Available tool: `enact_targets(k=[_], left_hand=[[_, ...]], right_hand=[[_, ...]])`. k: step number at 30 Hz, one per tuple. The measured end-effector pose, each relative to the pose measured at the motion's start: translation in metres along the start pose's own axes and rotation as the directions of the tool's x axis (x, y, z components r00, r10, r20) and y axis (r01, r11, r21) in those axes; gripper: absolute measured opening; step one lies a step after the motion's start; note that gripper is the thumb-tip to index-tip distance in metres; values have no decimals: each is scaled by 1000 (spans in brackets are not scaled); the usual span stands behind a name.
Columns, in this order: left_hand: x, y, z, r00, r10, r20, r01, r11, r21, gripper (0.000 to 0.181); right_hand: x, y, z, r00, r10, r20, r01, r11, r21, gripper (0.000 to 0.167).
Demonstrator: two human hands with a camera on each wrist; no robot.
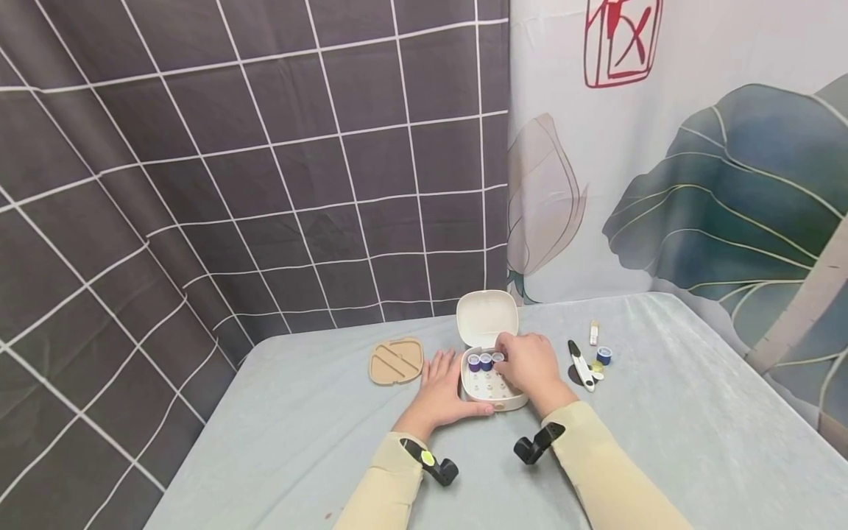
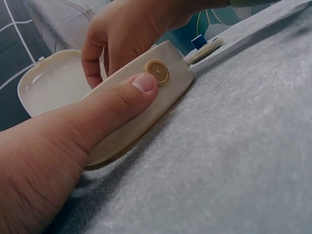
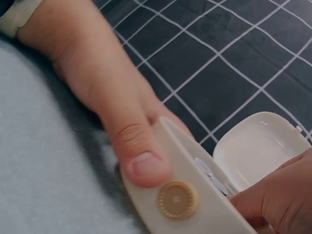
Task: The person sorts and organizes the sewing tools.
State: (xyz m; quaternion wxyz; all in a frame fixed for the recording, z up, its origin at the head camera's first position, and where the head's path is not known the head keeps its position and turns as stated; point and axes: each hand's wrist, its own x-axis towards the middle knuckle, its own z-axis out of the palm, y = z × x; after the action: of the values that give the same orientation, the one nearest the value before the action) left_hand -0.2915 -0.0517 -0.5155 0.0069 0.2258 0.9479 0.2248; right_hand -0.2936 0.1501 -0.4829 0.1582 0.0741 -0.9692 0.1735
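Observation:
A white box (image 1: 512, 404) stands with its lid (image 1: 487, 316) raised, and several small pegs show on its floor. Two blue-purple spools (image 1: 486, 361) and a third spool (image 1: 497, 357) line its back. My right hand (image 1: 530, 364) reaches in from the right, fingers curled at the third spool; its fingertips are partly hidden. My left hand (image 1: 440, 397) lies against the box's left side, fingers straight and spread. In the left wrist view, my left thumb (image 2: 117, 105) rests on the box front beside a tan button-shaped clasp (image 2: 157, 72).
Left of the box lies a tan tray (image 1: 396, 361) with slots. To the right are a white and black snipping tool (image 1: 581, 366), a blue spool (image 1: 604, 355), a small pale case (image 1: 593, 333) and small yellowish and dark pieces. Curtains hang behind the table (image 1: 278, 442).

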Motion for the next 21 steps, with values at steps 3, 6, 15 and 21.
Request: enact_targets(k=[3,6,15,21], left_hand=[[0,1,-1,1000,4,-6,-4,1000,-9,119],[0,0,0,1000,7,-10,-7,1000,-3,120],[2,-1,0,1000,16,-14,-16,1000,-17,120],[3,-3,3,1000,9,-11,-9,1000,-13,120]], right_hand=[[2,4,-5,1000,4,17,-5,999,43,22],[5,10,-10,999,12,38,-16,994,107,21],[6,44,-38,998,44,-51,-30,967,253,18],[-1,73,-48,978,70,-198,-3,948,319,18]])
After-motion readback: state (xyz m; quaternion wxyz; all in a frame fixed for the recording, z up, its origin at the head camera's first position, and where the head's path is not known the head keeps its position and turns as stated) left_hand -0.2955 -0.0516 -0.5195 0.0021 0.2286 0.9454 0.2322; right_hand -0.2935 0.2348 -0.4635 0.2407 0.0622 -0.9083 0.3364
